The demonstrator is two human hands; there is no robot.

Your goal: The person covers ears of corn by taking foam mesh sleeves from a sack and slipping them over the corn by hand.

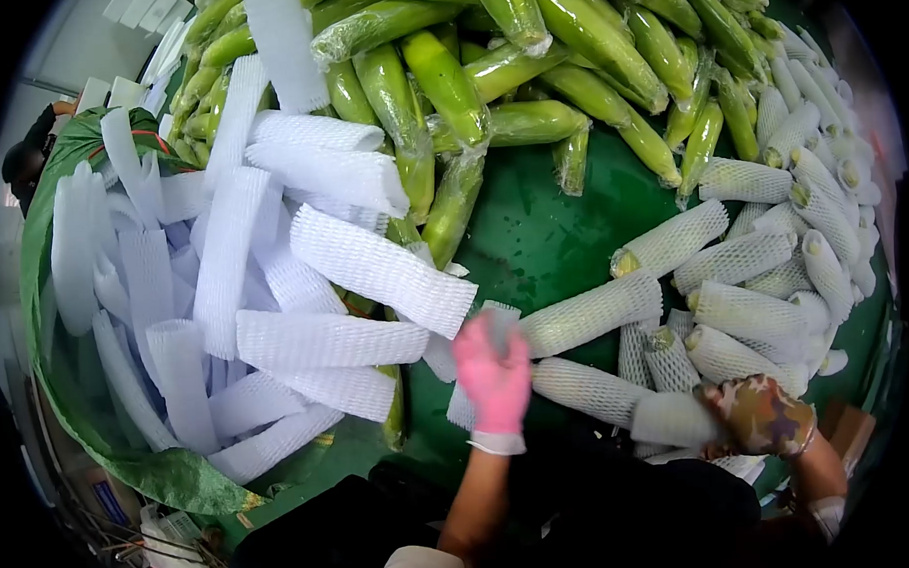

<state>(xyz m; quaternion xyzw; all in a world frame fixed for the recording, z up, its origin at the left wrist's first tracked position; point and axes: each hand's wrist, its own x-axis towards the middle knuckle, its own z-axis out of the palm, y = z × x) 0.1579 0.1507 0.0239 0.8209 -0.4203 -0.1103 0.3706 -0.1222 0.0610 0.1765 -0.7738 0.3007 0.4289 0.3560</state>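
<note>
My left hand (493,378), in a pink glove, is over the middle of the green table. Its fingertips are smeared by motion beside a white foam net sleeve (384,269) and the end of a sleeved cob (594,314); whether it grips anything is unclear. My right hand (764,415), in a camouflage glove, is at the lower right, its fingers closed round the end of a blurred, net-sleeved cob (674,420). Another sleeved cob (590,389) lies between the hands. Film-wrapped green corn cobs (448,84) are heaped at the back.
A green sack (191,481) full of white foam sleeves (228,262) stands on the left. Several net-sleeved cobs (739,259) are piled on the right of the green table (527,221). Part of another person (32,159) shows at the far left.
</note>
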